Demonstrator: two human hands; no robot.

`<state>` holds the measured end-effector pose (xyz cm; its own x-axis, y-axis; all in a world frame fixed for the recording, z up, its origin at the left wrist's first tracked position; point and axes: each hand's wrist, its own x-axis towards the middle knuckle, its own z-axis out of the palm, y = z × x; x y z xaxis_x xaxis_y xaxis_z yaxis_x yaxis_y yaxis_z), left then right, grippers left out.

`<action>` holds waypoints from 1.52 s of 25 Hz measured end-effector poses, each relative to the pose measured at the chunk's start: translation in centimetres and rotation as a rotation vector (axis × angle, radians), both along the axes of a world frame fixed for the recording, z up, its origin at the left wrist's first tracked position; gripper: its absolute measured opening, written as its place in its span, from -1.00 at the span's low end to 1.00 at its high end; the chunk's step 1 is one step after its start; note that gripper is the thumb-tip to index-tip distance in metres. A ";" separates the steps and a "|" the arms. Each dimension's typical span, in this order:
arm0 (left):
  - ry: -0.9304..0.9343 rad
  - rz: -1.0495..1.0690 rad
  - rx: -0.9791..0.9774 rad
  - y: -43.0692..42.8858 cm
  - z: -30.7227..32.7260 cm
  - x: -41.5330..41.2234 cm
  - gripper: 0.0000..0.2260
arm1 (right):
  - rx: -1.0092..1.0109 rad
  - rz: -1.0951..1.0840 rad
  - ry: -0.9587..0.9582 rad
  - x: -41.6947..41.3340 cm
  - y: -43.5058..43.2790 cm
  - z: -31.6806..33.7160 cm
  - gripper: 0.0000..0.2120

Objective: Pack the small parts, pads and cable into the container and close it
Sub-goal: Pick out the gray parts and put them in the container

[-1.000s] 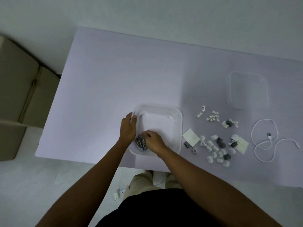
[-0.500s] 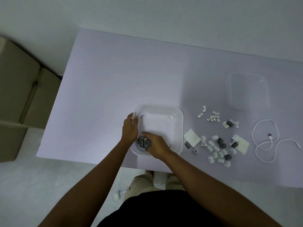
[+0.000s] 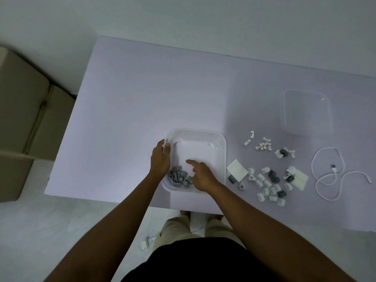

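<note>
A clear plastic container [image 3: 220, 145] sits near the table's front edge with a pile of grey clips [image 3: 179, 177] in its near left corner. My left hand [image 3: 160, 158] grips the container's left rim. My right hand [image 3: 201, 174] is inside the container beside the clips, index finger stretched out, holding nothing. To the right on the table lie scattered white and grey small parts [image 3: 268, 184], a white pad [image 3: 237, 170], more pads [image 3: 299, 179] and a coiled white cable [image 3: 333, 174]. The clear lid [image 3: 306, 111] lies at the far right.
A cardboard box [image 3: 22, 123] stands on the floor left of the table. The table's front edge [image 3: 101, 197] runs just below the container. A small white object [image 3: 144, 244] lies on the floor beneath.
My right hand has lifted off the grey clips and moved slightly right, its fingers opening with the index finger extended. The left hand stays on the rim.
</note>
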<state>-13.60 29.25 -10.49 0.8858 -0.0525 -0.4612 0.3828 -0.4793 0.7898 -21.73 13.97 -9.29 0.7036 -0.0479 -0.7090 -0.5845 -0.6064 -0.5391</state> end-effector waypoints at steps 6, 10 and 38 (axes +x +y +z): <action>0.019 -0.008 0.007 -0.1 0.3 0.0 -0.55 | -0.014 0.145 -0.058 0.7 2.8 -0.7 -0.48; 0.005 0.051 0.092 0.1 1.0 -0.2 -0.59 | 0.012 0.081 -0.096 -0.1 1.9 -0.4 -0.44; -0.158 -0.947 0.604 -22.4 1.4 -12.1 -0.75 | -0.357 -0.721 -0.288 -20.2 -24.2 -2.2 -0.70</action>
